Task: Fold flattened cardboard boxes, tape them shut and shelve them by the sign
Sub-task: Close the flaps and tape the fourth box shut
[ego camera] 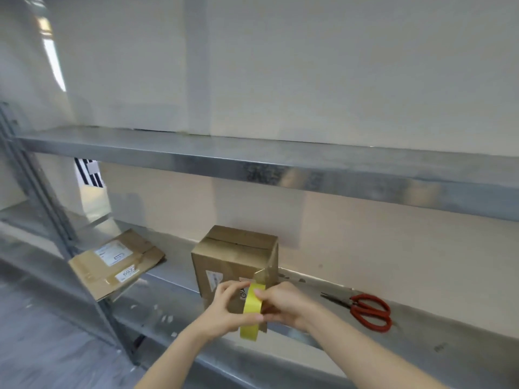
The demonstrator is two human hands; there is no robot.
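A folded brown cardboard box (230,259) stands upright on the lower metal shelf (421,341), its top flaps closed. In front of it both my hands hold a yellow tape roll (250,313) on edge. My left hand (224,307) grips the roll from the left, thumb near its top. My right hand (283,301) grips it from the right, fingertips pinching at the roll's upper rim. A strip of clear tape rises from the roll to the box's right front edge. A flattened cardboard box (115,262) with white labels lies at the shelf's left end, overhanging the front.
Red-handled scissors (368,310) lie on the shelf to the right of my hands. An upper metal shelf (252,161) runs across above the box. A grey upright post (56,220) stands at the left; the floor lies lower left.
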